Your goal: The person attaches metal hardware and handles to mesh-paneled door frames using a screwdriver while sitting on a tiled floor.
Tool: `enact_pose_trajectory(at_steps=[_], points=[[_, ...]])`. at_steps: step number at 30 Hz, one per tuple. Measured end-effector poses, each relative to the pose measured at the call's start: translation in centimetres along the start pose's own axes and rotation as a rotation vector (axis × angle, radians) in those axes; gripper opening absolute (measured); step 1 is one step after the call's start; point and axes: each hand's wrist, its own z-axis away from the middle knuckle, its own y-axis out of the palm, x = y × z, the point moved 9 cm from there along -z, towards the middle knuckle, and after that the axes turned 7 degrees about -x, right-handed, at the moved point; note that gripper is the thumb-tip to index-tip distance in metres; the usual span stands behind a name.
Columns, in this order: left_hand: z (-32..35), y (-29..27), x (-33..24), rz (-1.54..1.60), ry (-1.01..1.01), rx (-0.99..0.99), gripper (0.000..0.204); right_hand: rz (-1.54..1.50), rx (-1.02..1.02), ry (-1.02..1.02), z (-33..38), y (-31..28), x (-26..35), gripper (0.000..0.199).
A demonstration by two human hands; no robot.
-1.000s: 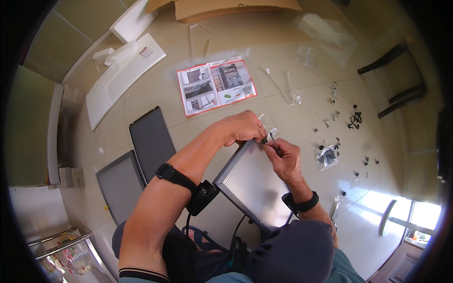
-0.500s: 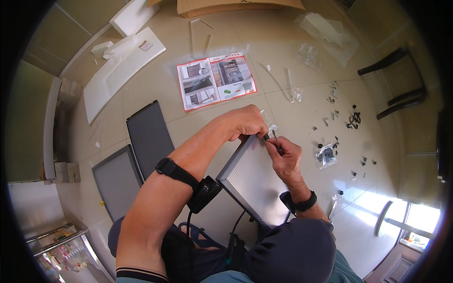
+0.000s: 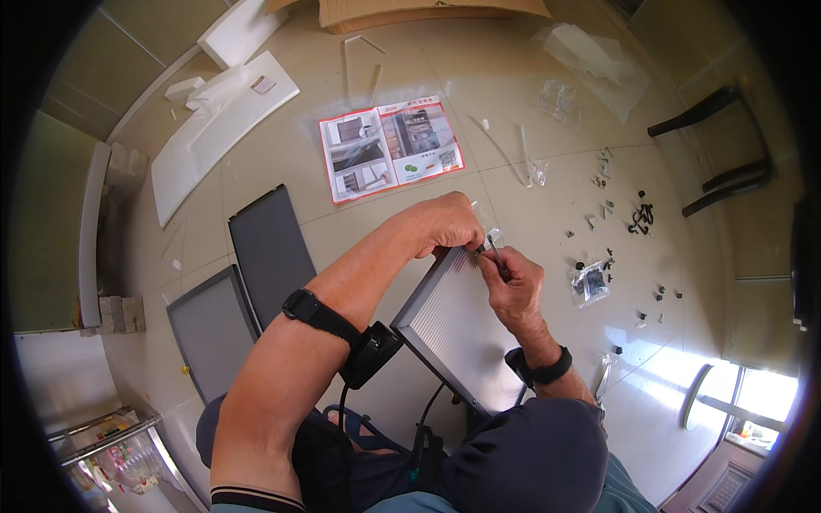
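A ribbed, translucent panel in a grey frame [image 3: 457, 333] leans on edge between my knees. Over its far corner, my left hand [image 3: 451, 224] is closed, and its fingertips and whatever they pinch are largely hidden. Right beside it, my right hand [image 3: 513, 282] grips a slim metal tool [image 3: 494, 249] with a dark handle, tip pointing at the same corner. The exact kind of tool is too small to tell. A scrap of clear plastic [image 3: 479, 211] shows just beyond the fingers.
Two more grey panels [image 3: 272, 239] lie to the left, and a printed leaflet [image 3: 393, 150] ahead. Loose small fittings [image 3: 641, 218] and a bagged set of dark parts [image 3: 590, 282] are at right. White foam [image 3: 227, 128], a cardboard box [image 3: 436, 10] and a dark chair [image 3: 727, 154] stand farther out.
My right hand and the tool have shifted very slightly left and tilted a little at the panel's corner. The left hand and panel stay nearly in place.
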Motion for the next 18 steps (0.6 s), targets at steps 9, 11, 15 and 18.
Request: enact_pose_trajectory(at_steps=[9, 11, 15, 18], points=[[0.21, 0.26, 0.07, -0.041, -0.020, 0.024, 0.019, 0.047, -0.027, -0.043, 0.15, -0.13, 0.19, 0.007], [0.08, 0.16, 0.25, -0.041, -0.019, 0.019, 0.020, 0.049, -0.026, -0.044, 0.20, -0.06, 0.43, 0.006], [0.35, 0.03, -0.01, -0.065, -0.027, 0.003, 0.022, 0.043, -0.047, -0.050, 0.17, -0.11, 0.71, 0.006], [0.88, -0.04, -0.45, -0.097, -0.034, 0.001, 0.022, 0.051, -0.046, -0.022, 0.25, -0.13, 0.40, 0.006]])
